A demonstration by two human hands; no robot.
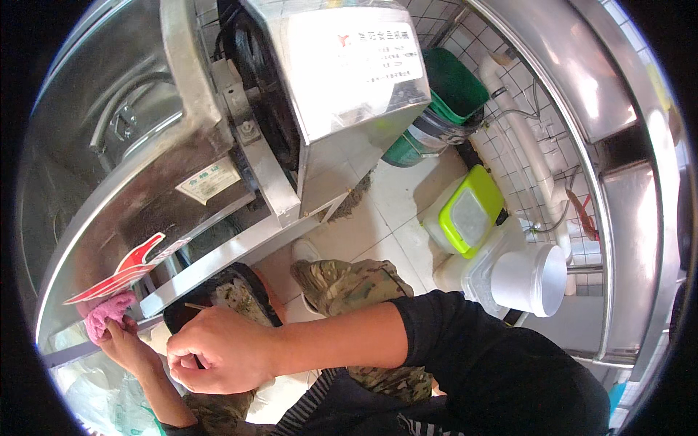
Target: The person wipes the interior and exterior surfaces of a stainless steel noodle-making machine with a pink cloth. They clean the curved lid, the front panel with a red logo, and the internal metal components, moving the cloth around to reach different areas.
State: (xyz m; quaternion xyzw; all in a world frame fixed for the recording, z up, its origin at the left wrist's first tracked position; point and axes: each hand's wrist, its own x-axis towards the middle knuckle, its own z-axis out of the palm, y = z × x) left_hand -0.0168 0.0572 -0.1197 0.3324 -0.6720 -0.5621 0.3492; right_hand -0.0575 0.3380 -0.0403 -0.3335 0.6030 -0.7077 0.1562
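My left hand (pixel 132 353) grips a bunched pink cloth (pixel 109 316), pressing it against the lower side of a steel machine drum (pixel 102 247), just below a red sticker (pixel 120 272). My right hand (pixel 225 350) hovers in front of my body with its fingers curled in; no object shows in it. Its forearm crosses the view from the right, in a dark sleeve pushed up to the elbow. Beyond this hand, a black tub (pixel 273 301) with pale residue inside sits low by the machine frame, and a thin stick (pixel 195 306) shows beside my knuckles.
The machine's boxy steel housing (pixel 356 94) rises ahead. Green buckets (pixel 454 87) stand behind it on the tiled floor (pixel 363 225). To the right are a bin with a lime-rimmed lid (pixel 472 211), a white bucket (pixel 529 280) and a steel rail (pixel 592 189). Plastic sheeting (pixel 102 389) hangs lower left.
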